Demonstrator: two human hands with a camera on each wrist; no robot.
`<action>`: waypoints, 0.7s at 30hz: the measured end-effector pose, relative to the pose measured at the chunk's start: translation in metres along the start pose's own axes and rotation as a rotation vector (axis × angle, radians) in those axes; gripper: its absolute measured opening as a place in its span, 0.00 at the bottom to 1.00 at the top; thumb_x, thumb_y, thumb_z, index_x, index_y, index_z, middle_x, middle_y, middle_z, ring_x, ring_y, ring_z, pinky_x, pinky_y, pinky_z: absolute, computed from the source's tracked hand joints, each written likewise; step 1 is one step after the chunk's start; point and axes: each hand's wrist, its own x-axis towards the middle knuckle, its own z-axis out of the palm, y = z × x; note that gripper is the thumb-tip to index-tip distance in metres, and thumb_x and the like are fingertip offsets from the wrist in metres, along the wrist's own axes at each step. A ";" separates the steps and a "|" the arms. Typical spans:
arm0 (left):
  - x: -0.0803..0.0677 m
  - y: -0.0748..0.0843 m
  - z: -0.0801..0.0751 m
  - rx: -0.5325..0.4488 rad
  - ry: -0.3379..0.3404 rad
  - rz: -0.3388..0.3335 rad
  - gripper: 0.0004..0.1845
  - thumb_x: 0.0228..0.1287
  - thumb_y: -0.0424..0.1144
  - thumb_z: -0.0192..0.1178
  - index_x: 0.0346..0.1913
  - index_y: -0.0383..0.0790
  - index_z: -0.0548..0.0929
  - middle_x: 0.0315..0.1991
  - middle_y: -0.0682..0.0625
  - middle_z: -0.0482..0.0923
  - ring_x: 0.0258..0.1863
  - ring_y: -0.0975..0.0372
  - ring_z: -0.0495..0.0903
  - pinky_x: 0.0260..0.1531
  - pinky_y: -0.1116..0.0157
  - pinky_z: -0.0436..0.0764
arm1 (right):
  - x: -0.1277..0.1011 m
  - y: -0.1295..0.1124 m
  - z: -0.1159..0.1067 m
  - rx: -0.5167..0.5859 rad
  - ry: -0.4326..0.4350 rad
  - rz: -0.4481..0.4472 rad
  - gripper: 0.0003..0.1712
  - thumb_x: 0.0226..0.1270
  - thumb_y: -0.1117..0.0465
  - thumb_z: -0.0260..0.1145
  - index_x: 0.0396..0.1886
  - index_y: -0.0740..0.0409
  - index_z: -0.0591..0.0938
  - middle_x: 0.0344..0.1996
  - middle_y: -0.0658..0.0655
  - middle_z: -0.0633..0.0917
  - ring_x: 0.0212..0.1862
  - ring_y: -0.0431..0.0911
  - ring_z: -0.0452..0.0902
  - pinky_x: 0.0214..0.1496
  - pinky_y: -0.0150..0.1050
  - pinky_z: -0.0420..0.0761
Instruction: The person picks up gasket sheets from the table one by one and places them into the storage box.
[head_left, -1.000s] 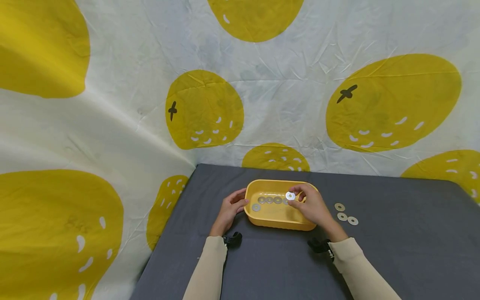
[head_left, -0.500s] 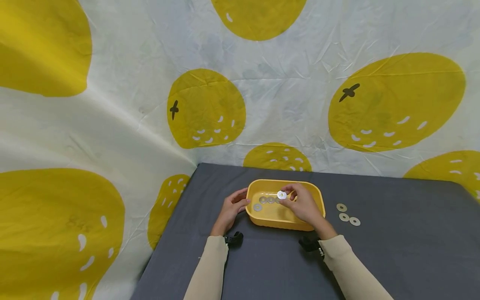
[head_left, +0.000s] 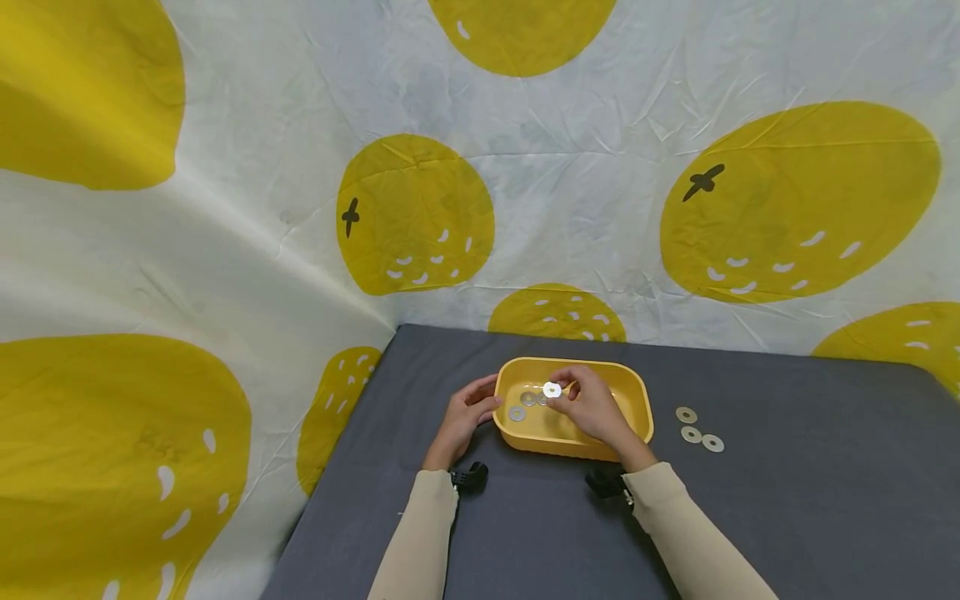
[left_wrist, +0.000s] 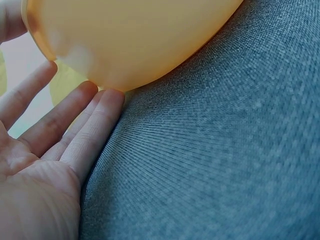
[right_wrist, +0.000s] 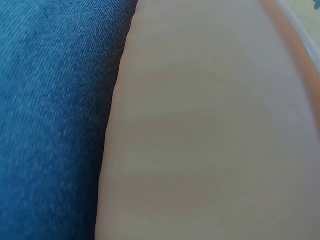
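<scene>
clock face laid over the tray as seen from the head camera, 12 at the far side. yellow tray (head_left: 555, 447) on dark grey table cloth (head_left: 825, 475). left hand (head_left: 459, 417) at 9 o'clock: fingers extended, slightly spread, fingertips touching the outer wall in left wrist view. right hand (head_left: 594, 408) above the tray, arm entering from 5 o'clock; thumb and fingers pinch a flat metal ring (head_left: 552, 390), held tilted up toward the camera, 10 o'clock of tray centre. inside, toward 9: a first loose ring (head_left: 528, 399), a second beside it partly hidden, a third (head_left: 517, 413) nearest the left wall. outside, between 3 and 4: three more rings (head_left: 691, 434).
</scene>
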 end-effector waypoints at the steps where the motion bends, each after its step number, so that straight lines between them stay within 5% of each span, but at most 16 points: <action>1: 0.000 0.000 0.000 0.000 0.001 -0.001 0.26 0.70 0.37 0.66 0.70 0.49 0.78 0.63 0.41 0.79 0.58 0.56 0.83 0.53 0.63 0.86 | 0.001 0.000 0.001 0.000 0.000 0.001 0.18 0.60 0.65 0.77 0.49 0.61 0.84 0.42 0.60 0.82 0.35 0.48 0.71 0.36 0.35 0.71; 21: 0.000 0.003 0.002 0.019 0.029 -0.033 0.26 0.68 0.39 0.68 0.68 0.52 0.79 0.63 0.42 0.80 0.56 0.59 0.83 0.54 0.62 0.85 | 0.023 0.008 0.017 0.005 -0.108 -0.013 0.16 0.58 0.67 0.78 0.46 0.62 0.84 0.40 0.60 0.83 0.34 0.46 0.71 0.37 0.34 0.71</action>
